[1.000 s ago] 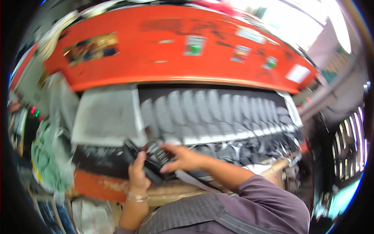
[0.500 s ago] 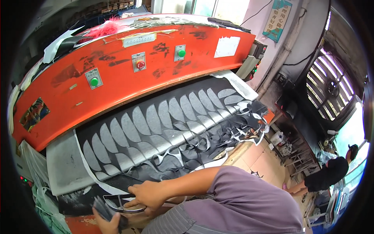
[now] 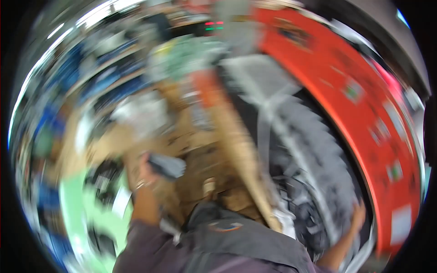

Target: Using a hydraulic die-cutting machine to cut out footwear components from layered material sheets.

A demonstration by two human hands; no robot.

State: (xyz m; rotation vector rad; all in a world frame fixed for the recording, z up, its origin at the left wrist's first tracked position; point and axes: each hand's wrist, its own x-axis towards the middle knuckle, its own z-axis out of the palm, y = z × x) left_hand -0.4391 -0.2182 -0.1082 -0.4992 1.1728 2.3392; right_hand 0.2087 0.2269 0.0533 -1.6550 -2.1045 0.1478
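Much of the view is smeared by motion. My left hand is closed on a stack of dark grey cut pieces, held out over the floor beside the light green table. My right hand reaches over the bed of the red press, at or close to the row of grey cut pieces; contact and its fingers are too blurred to make out. A tangle of black scrap strips lies along the near side of the bed. The curved black frame from before cannot be made out.
The long red press body runs down the right side, with a wooden edge along its bed. At the left a light green table bears black pieces. Shelves with blue stacks and a white bag stand farther back.
My view has swung left, away from facing the press. My left hand has carried the stack away from the press; my right hand has moved from the curved black frame to the bed.
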